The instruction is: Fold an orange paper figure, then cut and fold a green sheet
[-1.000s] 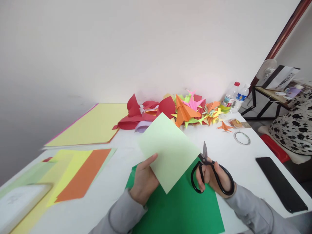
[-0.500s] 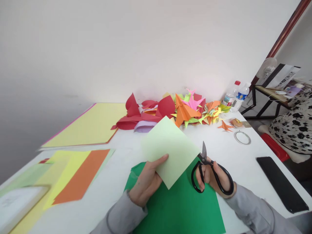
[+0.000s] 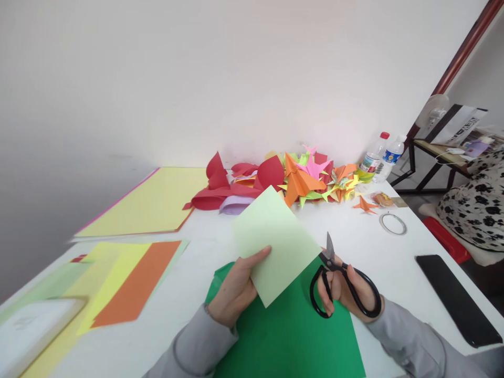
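Observation:
My left hand [image 3: 240,286] grips a pale green square sheet of paper [image 3: 277,241] by its lower left edge, thumb on top and fingers beneath. The sheet is held up above the table with one corner toward me. In my right hand [image 3: 342,289] is a pair of scissors [image 3: 331,262] with black handles, blades parted and pointing up. The scissors are beside the sheet's right corner; whether they touch it I cannot tell. Under both hands lies a large green sheet of paper [image 3: 291,341], its far left corner creased.
Coloured sheets [image 3: 137,283] and a white box-like object [image 3: 35,331] lie at left, a big yellow sheet [image 3: 145,202] behind. Folded paper shapes [image 3: 299,178] are heaped by the wall. Bottles [image 3: 370,160], a tape roll [image 3: 392,223] and a black phone-like slab [image 3: 457,299] are at right; a person sits beyond.
The camera view has shifted slightly. The pale green sheet has turned a little in my left hand, and the scissors remain near its right corner.

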### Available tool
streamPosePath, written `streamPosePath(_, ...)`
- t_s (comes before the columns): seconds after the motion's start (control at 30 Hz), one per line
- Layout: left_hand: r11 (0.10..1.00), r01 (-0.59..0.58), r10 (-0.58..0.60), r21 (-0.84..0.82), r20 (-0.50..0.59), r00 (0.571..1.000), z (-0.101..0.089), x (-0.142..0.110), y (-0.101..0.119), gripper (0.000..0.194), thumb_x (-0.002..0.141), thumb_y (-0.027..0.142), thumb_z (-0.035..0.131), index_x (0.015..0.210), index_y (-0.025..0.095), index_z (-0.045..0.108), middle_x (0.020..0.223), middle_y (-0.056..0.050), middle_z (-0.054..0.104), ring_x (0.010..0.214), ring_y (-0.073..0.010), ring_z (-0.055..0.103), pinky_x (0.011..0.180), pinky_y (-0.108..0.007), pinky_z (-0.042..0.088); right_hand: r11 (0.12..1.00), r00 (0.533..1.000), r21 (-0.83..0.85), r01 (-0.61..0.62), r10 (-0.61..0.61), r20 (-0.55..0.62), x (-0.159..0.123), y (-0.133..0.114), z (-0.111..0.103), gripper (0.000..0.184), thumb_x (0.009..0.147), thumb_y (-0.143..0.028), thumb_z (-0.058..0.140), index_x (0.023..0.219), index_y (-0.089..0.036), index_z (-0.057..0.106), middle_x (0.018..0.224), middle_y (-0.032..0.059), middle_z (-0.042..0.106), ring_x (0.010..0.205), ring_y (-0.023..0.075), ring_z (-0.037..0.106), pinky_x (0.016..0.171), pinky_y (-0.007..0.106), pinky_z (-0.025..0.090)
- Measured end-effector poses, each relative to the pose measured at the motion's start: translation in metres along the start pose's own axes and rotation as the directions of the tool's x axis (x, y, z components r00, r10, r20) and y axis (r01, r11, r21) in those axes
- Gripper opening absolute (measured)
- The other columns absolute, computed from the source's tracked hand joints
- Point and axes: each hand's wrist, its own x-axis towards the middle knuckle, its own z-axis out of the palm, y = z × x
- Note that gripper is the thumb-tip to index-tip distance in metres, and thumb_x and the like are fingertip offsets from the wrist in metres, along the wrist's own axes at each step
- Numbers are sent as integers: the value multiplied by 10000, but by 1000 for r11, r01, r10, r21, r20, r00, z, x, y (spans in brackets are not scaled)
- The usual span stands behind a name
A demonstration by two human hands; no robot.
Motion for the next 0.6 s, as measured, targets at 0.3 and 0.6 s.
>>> streamPosePath(0.3, 999, -41, 41, 10, 7, 999, -2, 2, 4, 432, 728, 78, 700, 1153, 144, 656, 1006, -132, 747, 941, -299, 711, 855, -414, 595, 997, 997, 0, -75, 75, -1, -1, -1, 1, 915, 827, -735, 433, 1507, -167, 206, 605, 5, 623, 436, 139, 500, 476, 274, 402)
streamPosePath(0.6, 984, -176, 177, 30, -7, 984, -1, 2, 5, 566, 686, 73, 733, 1231, 171, 615, 1086, -121, 728, 921, -281, 713, 832, -387, 601, 993, 995, 65, -104, 103, 19, 2, 0, 0, 939, 827, -752, 404, 1524, -182, 136, 633, 9, 643, 432, 140, 516, 458, 274, 427)
